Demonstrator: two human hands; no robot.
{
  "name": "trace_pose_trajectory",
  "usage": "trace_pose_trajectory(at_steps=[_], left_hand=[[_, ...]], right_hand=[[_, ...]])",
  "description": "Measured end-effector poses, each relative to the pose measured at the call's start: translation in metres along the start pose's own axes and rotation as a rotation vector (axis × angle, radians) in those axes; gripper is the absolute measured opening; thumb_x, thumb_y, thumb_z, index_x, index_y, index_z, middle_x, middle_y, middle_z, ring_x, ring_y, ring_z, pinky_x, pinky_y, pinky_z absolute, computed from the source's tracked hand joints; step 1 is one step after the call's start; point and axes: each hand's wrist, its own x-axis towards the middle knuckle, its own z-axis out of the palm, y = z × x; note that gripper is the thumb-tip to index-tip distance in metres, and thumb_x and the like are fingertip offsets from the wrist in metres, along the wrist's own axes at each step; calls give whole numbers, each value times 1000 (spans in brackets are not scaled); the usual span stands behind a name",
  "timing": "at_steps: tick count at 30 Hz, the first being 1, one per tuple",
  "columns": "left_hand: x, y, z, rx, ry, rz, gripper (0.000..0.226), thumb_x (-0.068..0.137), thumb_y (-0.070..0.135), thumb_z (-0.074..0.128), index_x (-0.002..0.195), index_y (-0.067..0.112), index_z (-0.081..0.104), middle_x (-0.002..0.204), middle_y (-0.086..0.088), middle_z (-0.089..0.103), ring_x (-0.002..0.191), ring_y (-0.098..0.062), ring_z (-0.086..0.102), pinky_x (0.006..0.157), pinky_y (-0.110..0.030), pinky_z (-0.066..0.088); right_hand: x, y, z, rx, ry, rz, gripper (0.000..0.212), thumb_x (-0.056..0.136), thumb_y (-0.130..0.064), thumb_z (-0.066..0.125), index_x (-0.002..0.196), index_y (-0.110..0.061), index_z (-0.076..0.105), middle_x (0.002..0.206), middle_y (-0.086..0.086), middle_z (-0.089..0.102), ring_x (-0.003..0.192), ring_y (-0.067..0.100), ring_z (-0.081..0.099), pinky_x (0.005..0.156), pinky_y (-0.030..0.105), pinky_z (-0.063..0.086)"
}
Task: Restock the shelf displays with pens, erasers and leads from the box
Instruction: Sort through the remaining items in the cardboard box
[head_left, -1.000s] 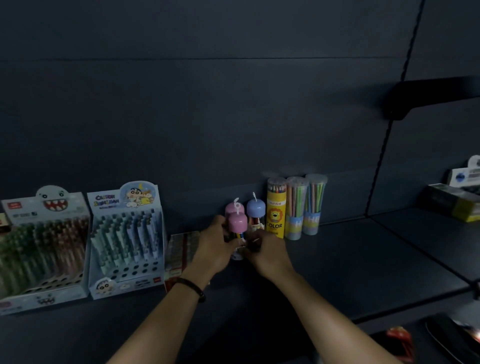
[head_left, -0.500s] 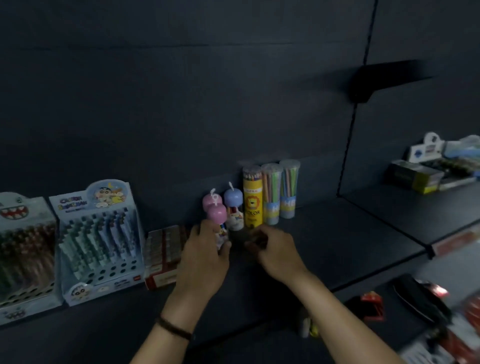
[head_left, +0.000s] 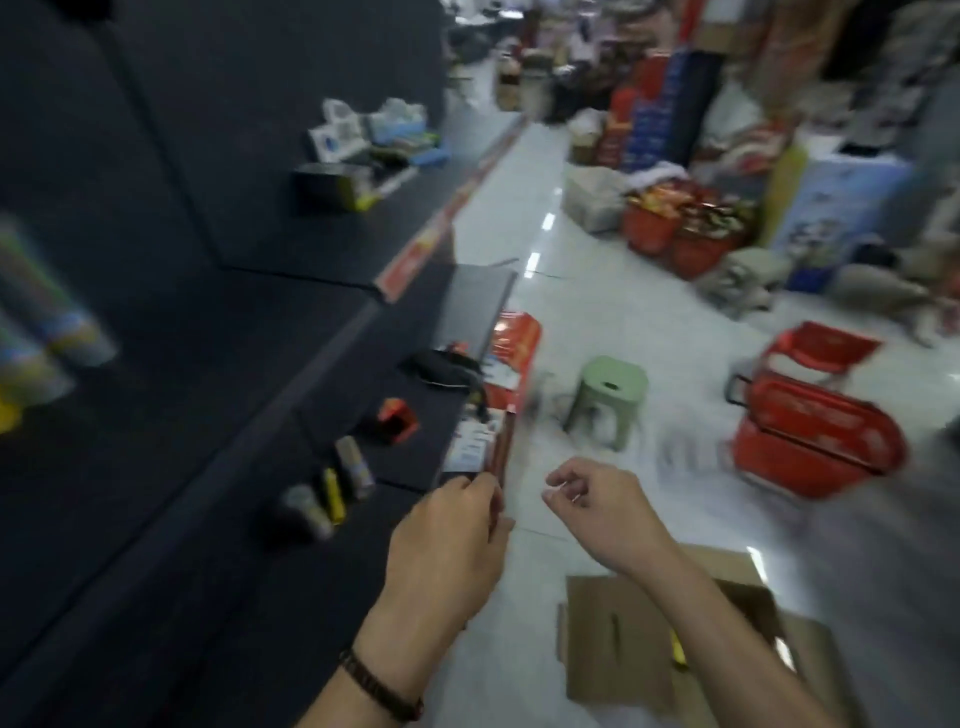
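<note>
The fingers (head_left: 467, 491) of the left hand (head_left: 447, 545) curl around the near end of a flat pack (head_left: 474, 451), with the thumb on its red edge, so it looks gripped, though blur softens the contact. The right hand (head_left: 597, 499), at 3 o'clock from the left, hangs in the air with its fingers loosely curled and nothing visible in them. The pack stands on edge just past the front lip of the lower shelf (head_left: 291, 519), at 12 o'clock from the left hand. Its face is white with small blurred print and its right side is a dark red strip, and I cannot tell whether it holds pens, leads or erasers. The cardboard box (head_left: 639, 644) lies open on the pale floor at 5 o'clock, under the right forearm, with something yellow showing at its inner edge. The step looks like the fetch between placements, with one pack in hand and the head turned away from the displays. The next move likely calls for carrying the pack to its display at 9 o'clock, or for the free right hand to dip into the box for more stock. A few small tubes (head_left: 332, 493) lie on the lower shelf at 10 o'clock from the left hand, and a green stool (head_left: 609, 395) stands on the floor at 1 o'clock.
</note>
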Motion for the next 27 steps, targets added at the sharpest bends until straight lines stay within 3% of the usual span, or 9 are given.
trace_pose_trajectory(at_steps=[3,6,9,11,15,19,23,27], left_hand=[[17,63,68,11,-177,119,19,102,49,58,111,32,57,110,9,64,104,-19,64,80,-34,52],[29,128,134,46,-340,185,23,101,51,57,110,30,59,109,6,66,104,-22,65,85,-38,56],[35,191,200,92,-450,232,21,101,49,54,104,29,61,106,6,66,101,-22,66,84,-41,57],[38,231,244,114,-510,236,21,101,46,55,101,28,65,104,8,68,97,-19,67,80,-38,58],[48,291,336,99,-635,216,22,101,42,55,96,25,68,98,6,71,90,-16,68,75,-35,59],[69,319,429,75,-792,219,13,104,33,54,96,26,62,99,6,68,92,-15,66,74,-33,57],[87,316,525,39,-905,155,20,105,34,55,99,21,68,96,3,70,86,-15,67,73,-37,60],[110,290,633,-21,-1000,49,25,105,39,53,90,25,67,87,6,69,79,-11,66,73,-41,62]], right_hand=[[-39,90,-42,-18,11,191,14,96,-38,72,107,-29,72,91,-10,72,84,3,66,67,6,43],[-80,183,-81,4,14,354,11,95,-40,71,104,-34,68,96,-11,74,88,8,70,73,23,56],[-119,279,-115,-3,3,458,10,88,-43,70,92,-34,69,84,-10,72,77,4,68,62,24,54],[-139,340,-136,0,-6,541,17,82,-48,66,85,-31,68,80,-7,70,79,12,69,68,32,56],[-161,440,-166,-47,-48,656,20,89,-41,65,78,-26,63,90,-1,73,92,18,69,71,28,44],[-151,520,-168,-25,-105,741,20,95,-33,64,95,-17,75,95,0,74,93,20,69,81,36,57],[-137,596,-135,35,-155,884,31,97,-38,66,122,-19,71,115,1,72,106,20,67,94,37,57],[-119,676,-77,73,-212,1000,33,100,-39,63,128,-21,65,120,1,71,106,18,67,91,32,56]])
